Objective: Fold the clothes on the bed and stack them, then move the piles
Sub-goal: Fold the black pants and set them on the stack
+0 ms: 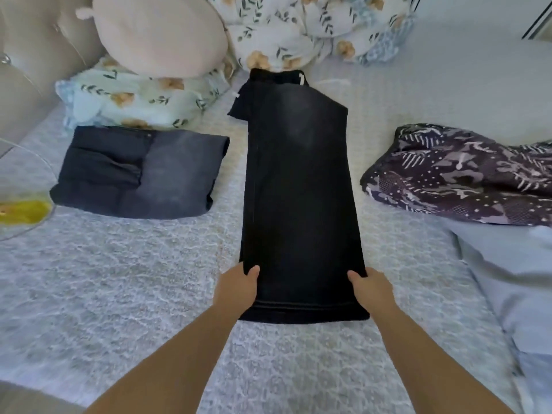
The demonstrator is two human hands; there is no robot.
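A pair of black jeans [298, 180] lies lengthwise in the middle of the bed, folded leg on leg, waistband at the far end and hems toward me. My left hand [236, 289] grips the near left corner of the legs, thumb on top and fingers under the cloth. My right hand [372, 289] grips the near right corner the same way. To the left lies a folded pair of dark grey jeans [140, 171]. On the right sits an unfolded dark patterned garment [460, 174].
A round beige cushion [158, 34] and floral pillow [134, 97] sit at the back left, with floral bedding [298, 28] behind the jeans. A pale blue cloth [513, 279] lies at the right edge. The textured bedspread [119, 279] stretches across the near side.
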